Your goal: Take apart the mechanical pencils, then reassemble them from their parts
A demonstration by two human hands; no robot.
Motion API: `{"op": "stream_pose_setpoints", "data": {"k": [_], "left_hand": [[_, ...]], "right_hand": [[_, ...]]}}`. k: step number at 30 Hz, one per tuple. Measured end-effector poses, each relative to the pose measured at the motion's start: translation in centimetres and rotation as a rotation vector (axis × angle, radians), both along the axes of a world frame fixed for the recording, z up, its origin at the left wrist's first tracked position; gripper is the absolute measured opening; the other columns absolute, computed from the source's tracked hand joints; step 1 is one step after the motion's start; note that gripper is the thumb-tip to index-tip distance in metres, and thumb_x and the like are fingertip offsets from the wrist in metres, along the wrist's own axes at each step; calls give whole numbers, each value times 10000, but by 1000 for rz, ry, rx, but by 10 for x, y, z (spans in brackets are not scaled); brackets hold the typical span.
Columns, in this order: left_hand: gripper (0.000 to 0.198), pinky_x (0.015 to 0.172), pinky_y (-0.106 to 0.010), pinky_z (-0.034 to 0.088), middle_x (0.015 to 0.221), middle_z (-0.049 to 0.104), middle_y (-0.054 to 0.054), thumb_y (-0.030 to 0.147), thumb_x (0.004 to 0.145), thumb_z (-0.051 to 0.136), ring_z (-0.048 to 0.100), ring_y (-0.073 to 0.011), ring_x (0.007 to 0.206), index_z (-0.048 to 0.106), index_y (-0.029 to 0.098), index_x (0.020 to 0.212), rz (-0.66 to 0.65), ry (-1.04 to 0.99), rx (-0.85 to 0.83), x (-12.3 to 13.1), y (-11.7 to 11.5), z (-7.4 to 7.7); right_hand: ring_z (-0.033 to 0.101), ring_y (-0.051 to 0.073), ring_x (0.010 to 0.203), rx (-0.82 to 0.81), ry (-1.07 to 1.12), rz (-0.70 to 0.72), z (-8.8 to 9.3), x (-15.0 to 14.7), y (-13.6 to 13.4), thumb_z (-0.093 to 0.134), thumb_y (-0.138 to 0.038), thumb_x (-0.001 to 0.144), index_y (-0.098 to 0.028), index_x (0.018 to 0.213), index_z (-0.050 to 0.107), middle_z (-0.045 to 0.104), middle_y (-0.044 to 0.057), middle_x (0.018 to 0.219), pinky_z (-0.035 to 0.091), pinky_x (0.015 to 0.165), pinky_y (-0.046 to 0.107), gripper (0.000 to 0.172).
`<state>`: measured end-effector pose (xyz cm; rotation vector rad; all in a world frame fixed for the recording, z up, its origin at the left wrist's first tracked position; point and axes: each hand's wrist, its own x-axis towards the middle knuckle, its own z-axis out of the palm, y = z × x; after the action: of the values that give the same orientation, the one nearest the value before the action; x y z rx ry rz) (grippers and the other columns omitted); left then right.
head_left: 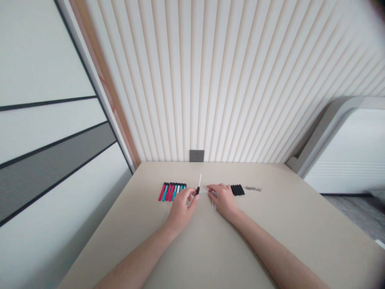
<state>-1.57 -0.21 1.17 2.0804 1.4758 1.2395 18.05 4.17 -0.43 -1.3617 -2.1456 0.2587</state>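
Note:
My left hand (182, 206) is closed in a pinch around a black pen part (197, 190), with a thin white rod (200, 180) standing up from its top end. My right hand (223, 198) is low over the table, its thumb and forefinger a little apart beside a row of small, pale, clear pieces (203, 192). Under its palm side lie several thin white rods (214, 205), partly hidden. Left of my left hand is a row of pens (167, 192) with pink, blue and white barrels and black ends, partly covered by the fingers.
Right of my right hand lies a row of short black tubes (238, 190), and beyond it several small metallic springs or similar pieces (253, 188). The beige table (192, 245) meets a ribbed wall with a dark socket (197, 155). A pale cabinet stands left, a grey headboard-like panel right.

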Motion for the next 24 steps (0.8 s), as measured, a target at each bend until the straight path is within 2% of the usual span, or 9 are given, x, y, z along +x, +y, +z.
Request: {"op": "stream_pose_setpoints", "data": {"k": [4, 9, 15, 19, 24], "left_hand": [[144, 767, -318, 488, 860, 671, -39, 272, 905, 521, 605, -172, 752, 612, 188, 977, -37, 31, -25, -1, 2, -1], [101, 783, -325, 478, 901, 677, -40, 228, 891, 556, 617, -185, 791, 622, 208, 965, -111, 102, -24, -1, 1, -3], [178, 854, -357, 456, 963, 685, -52, 193, 896, 556, 620, -224, 928, 626, 224, 1057, -231, 236, -8, 1, -5, 4], [287, 889, -368, 448, 1064, 673, -65, 163, 907, 527, 607, -233, 1006, 588, 234, 1178, -255, 288, -18, 1, -6, 7], [358, 880, -358, 460, 1103, 667, -64, 139, 920, 488, 616, -226, 1012, 560, 255, 1251, -245, 274, -19, -3, -4, 4]], "right_hand": [[634, 223, 956, 30, 172, -1, 8, 4, -7, 515, -250, 908, -232, 1097, 680, 732, 62, 995, 435, 858, 375, 251], [666, 211, 872, -103, 536, 36, 21, 7, -23, 534, -398, 910, -215, 1093, 679, 734, 62, 951, 489, 768, 331, 296], [644, 198, 826, -106, 632, 93, 32, 9, -34, 570, -380, 895, -205, 858, 709, 728, 55, 886, 483, 741, 320, 227], [640, 203, 805, -79, 782, -12, 35, 19, -31, 596, -423, 872, -199, 870, 703, 722, 67, 892, 513, 717, 336, 248], [653, 207, 823, -60, 941, -161, 37, 38, -22, 604, -463, 858, -186, 851, 695, 721, 82, 909, 534, 701, 337, 291]]}}
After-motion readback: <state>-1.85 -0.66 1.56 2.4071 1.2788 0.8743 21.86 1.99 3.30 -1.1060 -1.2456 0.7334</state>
